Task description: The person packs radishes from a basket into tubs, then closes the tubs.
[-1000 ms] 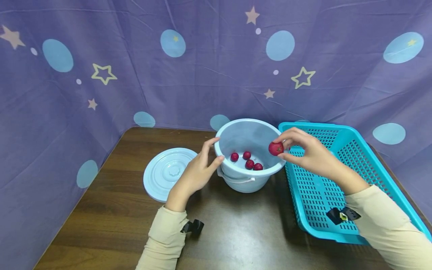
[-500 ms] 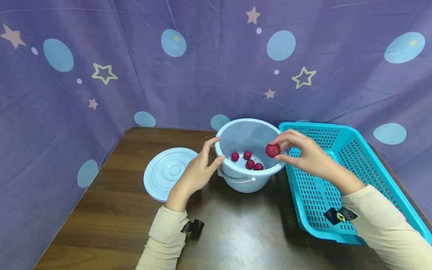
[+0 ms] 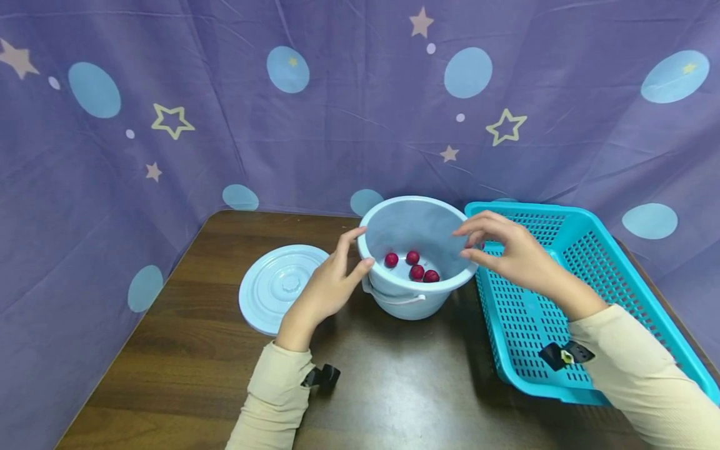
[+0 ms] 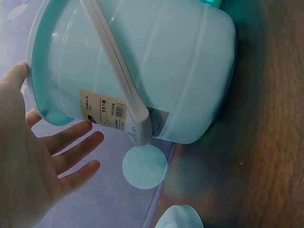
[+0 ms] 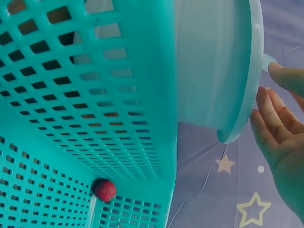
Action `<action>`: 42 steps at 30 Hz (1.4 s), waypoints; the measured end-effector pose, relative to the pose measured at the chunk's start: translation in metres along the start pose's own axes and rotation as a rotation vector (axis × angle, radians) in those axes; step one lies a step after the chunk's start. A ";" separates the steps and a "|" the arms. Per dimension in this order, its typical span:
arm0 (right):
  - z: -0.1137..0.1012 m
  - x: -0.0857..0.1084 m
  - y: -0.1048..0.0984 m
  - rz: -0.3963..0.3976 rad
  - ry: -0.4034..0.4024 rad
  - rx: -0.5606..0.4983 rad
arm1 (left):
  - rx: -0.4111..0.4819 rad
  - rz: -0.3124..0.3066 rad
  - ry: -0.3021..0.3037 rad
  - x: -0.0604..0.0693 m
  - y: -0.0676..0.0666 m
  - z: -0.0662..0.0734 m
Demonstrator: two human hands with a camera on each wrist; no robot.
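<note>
A pale blue bucket [image 3: 415,306] stands upright on the table with several small round red fruits [image 3: 417,272] at its bottom. My left hand [image 3: 329,284] touches the bucket's near-left rim with fingertips and thumb, its other fingers spread beside the wall in the left wrist view. At the opposite rim is my right hand [image 3: 514,253], thumb and fingers apart, no fruit seen between them. One red fruit [image 5: 104,190] lies in a corner of the turquoise basket [image 5: 142,190] in the right wrist view; my right hand hides most of it in the head view.
The turquoise basket, with slotted walls, stands close against the bucket's right side. A pale blue lid [image 3: 275,287] lies flat left of the bucket. Behind the wooden table [image 3: 169,375] hangs a purple curtain [image 3: 337,144] with stars and dots.
Over the past second my right hand shifts slightly left with a red fruit, then its fingers part and the fruit is out of sight. The left hand stays at the rim.
</note>
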State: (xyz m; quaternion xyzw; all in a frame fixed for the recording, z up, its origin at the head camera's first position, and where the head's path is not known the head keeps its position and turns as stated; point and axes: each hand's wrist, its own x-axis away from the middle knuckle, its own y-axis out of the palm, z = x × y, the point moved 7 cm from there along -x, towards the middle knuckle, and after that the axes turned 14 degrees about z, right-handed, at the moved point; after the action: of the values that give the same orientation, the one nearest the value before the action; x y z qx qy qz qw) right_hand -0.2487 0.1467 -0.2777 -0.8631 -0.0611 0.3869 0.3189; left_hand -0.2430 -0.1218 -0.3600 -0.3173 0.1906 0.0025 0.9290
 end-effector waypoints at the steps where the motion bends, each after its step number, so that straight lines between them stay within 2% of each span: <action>1: 0.001 0.000 -0.001 0.006 0.005 -0.006 | 0.000 0.001 0.000 0.000 0.000 0.000; 12: 0.022 0.000 -0.017 0.046 0.129 0.005 | 0.005 0.003 -0.001 -0.001 -0.001 0.002; 19: 0.043 0.003 -0.021 0.031 0.235 0.053 | 0.002 -0.001 -0.010 0.000 0.000 0.001; 29: 0.077 0.005 -0.016 -0.030 0.379 0.101 | 0.001 0.000 -0.006 0.000 -0.001 0.002; 35: 0.107 0.006 -0.011 -0.033 0.430 0.139 | 0.001 0.000 -0.010 0.001 0.000 0.001; 42: 0.138 0.009 0.000 -0.059 0.490 0.135 | 0.018 -0.005 -0.015 0.000 0.000 0.001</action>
State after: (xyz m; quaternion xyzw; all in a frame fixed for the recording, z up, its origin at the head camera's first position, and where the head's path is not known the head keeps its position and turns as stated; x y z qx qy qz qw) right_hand -0.3402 0.2194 -0.3521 -0.9057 0.0189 0.1599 0.3922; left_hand -0.2427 -0.1217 -0.3592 -0.3094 0.1828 0.0008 0.9332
